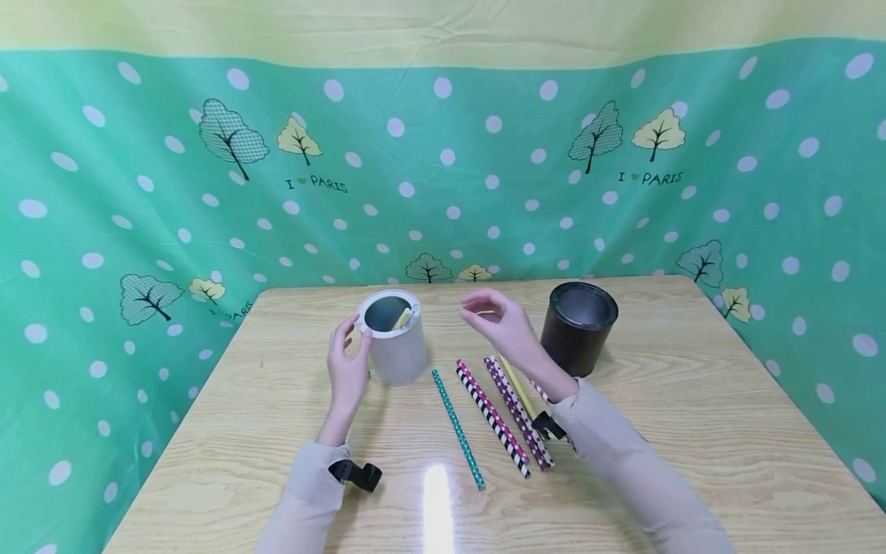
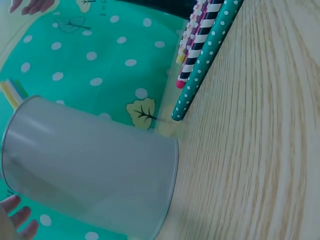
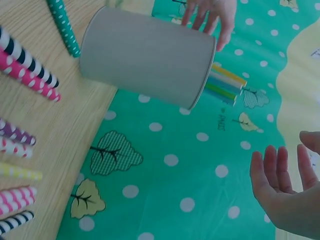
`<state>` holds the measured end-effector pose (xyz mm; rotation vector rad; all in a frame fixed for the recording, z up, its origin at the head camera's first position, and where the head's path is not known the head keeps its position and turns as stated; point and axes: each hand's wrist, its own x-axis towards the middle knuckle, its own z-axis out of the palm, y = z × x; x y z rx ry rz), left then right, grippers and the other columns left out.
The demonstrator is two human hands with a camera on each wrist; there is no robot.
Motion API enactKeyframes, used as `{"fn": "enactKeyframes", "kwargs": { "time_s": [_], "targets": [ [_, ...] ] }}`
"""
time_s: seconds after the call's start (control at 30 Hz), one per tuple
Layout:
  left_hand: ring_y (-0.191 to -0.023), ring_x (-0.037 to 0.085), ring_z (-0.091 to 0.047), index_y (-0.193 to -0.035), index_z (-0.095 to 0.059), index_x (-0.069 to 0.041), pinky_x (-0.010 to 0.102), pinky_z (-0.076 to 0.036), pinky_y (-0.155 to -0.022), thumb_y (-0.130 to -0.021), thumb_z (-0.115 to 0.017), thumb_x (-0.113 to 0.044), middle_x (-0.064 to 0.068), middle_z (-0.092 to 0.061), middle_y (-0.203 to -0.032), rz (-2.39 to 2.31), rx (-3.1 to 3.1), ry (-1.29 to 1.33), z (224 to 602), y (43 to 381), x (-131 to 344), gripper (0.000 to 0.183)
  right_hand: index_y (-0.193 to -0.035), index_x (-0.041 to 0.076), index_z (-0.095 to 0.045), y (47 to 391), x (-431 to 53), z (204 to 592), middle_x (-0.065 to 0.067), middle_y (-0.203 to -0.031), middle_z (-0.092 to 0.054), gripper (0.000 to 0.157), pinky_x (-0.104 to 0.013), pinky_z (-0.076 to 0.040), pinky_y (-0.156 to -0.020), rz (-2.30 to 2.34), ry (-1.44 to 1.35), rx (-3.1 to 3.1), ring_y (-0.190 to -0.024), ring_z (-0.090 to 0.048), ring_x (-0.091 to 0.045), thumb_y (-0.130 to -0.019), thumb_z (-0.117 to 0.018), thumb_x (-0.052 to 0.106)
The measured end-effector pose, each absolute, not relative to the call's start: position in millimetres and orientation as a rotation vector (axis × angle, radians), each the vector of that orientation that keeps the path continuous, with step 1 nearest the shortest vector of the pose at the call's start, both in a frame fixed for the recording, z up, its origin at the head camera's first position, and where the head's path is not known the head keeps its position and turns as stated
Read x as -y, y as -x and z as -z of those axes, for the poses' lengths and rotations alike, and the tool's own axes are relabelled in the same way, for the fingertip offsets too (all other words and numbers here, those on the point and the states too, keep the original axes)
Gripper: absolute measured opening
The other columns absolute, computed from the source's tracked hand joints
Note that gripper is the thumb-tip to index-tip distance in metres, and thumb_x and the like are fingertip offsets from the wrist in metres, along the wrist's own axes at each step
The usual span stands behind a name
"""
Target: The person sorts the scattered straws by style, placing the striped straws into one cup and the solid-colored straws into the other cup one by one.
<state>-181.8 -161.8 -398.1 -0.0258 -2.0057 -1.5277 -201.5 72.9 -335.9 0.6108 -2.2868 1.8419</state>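
Observation:
My left hand (image 1: 348,371) rests with loosely spread fingers against the left side of a grey-white canister (image 1: 400,358) near its rim. Yellow, white and green straw ends (image 3: 223,89) stick out of that canister's mouth. Over the table, between this canister and a black one (image 1: 580,331), hovers my right hand (image 1: 511,327); its fingers are bent loosely with nothing between them. Below lie patterned paper straws: a teal dotted one (image 1: 458,431), pink dotted and black-striped ones (image 1: 493,415), purple dotted ones (image 1: 519,412) and a yellow one (image 1: 515,385). My right forearm partly hides the rightmost straws.
The wooden table (image 1: 228,462) ends at a green dotted cloth (image 1: 443,185) hanging behind and beside it. The black canister stands upright at the back right, close to my right wrist. A bright light reflection (image 1: 438,508) lies on the front of the tabletop.

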Motion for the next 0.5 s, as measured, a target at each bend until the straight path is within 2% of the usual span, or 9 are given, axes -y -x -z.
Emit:
{"fn": "enactKeyframes", "kwargs": {
  "time_s": [0.3, 0.5],
  "targets": [
    [-0.115, 0.031, -0.041, -0.114, -0.053, 0.001, 0.046, -0.03, -0.098, -0.08, -0.062, -0.006, 0.018, -0.048, -0.122, 1.297, 2.007, 0.118, 412, 183, 159, 0.036, -0.106, -0.002, -0.057, 203, -107, 345, -0.016, -0.102, -0.058, 0.025, -0.029, -0.045, -0.085, -1.736, -0.54, 2.379, -0.095, -0.055, -0.023, -0.084, -0.059, 0.01],
    [-0.114, 0.03, -0.042, -0.114, -0.054, -0.001, 0.043, -0.032, -0.098, -0.079, -0.063, -0.006, 0.017, -0.049, -0.12, 1.192, 1.978, 0.227, 410, 175, 154, 0.036, -0.106, -0.003, -0.057, 206, -132, 354, -0.015, -0.101, -0.06, 0.026, -0.024, -0.046, -0.082, -1.664, -0.525, 2.369, -0.092, -0.057, -0.019, -0.084, -0.059, 0.01]
  ]
}}
